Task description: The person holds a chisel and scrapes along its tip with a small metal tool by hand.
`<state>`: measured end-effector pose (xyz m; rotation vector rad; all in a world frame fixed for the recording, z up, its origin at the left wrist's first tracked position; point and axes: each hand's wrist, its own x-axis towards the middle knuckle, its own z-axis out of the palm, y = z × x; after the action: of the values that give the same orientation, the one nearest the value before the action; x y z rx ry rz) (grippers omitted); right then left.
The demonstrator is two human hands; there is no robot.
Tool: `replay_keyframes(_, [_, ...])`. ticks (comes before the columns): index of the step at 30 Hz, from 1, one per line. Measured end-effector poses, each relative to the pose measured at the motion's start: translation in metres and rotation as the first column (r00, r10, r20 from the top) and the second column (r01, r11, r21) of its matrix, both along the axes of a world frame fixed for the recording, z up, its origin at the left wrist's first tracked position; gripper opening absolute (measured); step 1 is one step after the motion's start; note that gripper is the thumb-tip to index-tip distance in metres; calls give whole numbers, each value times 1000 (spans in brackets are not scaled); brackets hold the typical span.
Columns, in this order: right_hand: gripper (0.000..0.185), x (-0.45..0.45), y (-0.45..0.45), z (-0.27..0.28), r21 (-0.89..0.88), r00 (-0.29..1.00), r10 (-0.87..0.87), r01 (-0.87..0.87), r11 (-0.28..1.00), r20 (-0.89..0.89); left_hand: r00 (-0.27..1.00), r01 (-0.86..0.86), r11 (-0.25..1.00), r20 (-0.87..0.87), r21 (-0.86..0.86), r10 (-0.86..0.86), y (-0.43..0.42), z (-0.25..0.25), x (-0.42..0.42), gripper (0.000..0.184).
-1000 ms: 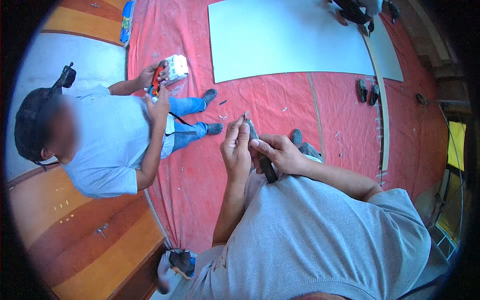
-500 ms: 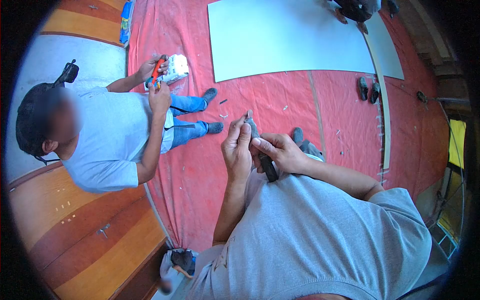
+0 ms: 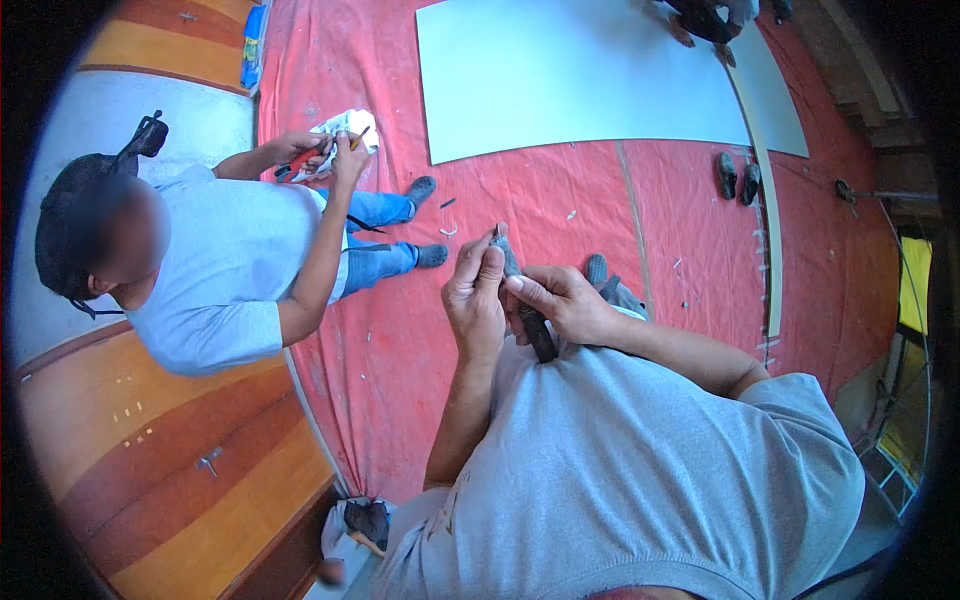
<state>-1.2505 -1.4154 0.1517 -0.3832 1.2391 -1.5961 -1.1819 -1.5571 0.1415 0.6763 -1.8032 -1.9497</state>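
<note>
Left hand (image 3: 475, 300) was pinching the grey end of some slim dark object (image 3: 538, 334), right hand (image 3: 568, 306) was gripping around its middle, and its black end sat right by the grey shirt (image 3: 640, 460), above the red floor sheet (image 3: 385, 400).

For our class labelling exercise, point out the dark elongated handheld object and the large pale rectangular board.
Dark elongated handheld object (image 3: 539, 335), head view: lower black part.
Large pale rectangular board (image 3: 580, 82), head view: bare middle surface.
</note>
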Motion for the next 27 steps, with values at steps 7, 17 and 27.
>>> replay_keyframes(7, [43, 2, -2, 8, 45, 1000, 1, 0, 999, -19, 999, -6, 997, 40, -74, 9, 0, 9, 3, 27])
replay_keyframes(17, [44, 7, -8, 10, 63, 995, -12, 18, 998, -102, 996, -76, 991, 33, -106, 80, -3, 6, 8, 20])
replay_keyframes(27, [45, 11, -9, -1, 51, 982, -130, 138, 989, -140, 977, -104, 992, 177, -67, 115, 4, 3, 14, 23])
